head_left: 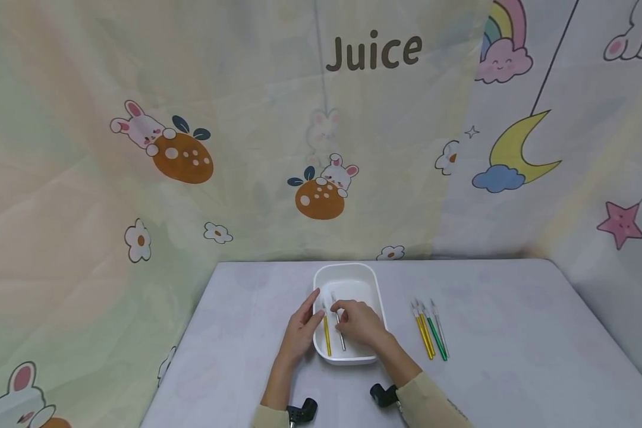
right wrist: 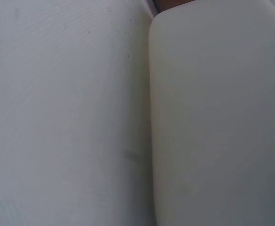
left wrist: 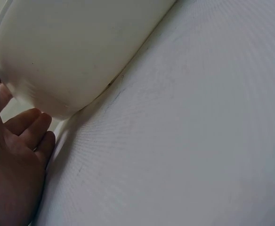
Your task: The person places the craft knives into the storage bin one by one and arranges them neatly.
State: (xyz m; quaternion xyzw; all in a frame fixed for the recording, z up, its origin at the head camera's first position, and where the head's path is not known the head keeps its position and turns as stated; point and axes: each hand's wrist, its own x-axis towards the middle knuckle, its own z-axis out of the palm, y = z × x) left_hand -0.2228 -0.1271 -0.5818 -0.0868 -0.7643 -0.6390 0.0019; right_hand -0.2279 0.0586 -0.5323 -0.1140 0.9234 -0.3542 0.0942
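Observation:
A white tray [head_left: 353, 360] stands on the table, seen from outside in both wrist views. My left hand [head_left: 299, 329] holds its left wall, with the thumb over the rim; in the left wrist view, fingers [left wrist: 36, 129] touch the outside of the tray. Inside, a slim yellow pen [head_left: 327, 339] with a pale tapered tip lies lengthwise near the left wall. Beside it, my right hand [head_left: 362, 324] pinches a silver pen [head_left: 343, 341] between thumb and fingers, roughly parallel to the yellow one. The right wrist view does not show the right hand's fingers.
Several more pens lie right of the tray: two yellow pens [head_left: 424, 336], a green pen [head_left: 437, 339] and a silver pen [head_left: 440, 327]. The pale table [head_left: 513, 333] ends at a printed cloth backdrop [head_left: 257, 119]. Dark wrist cameras sit at both cuffs.

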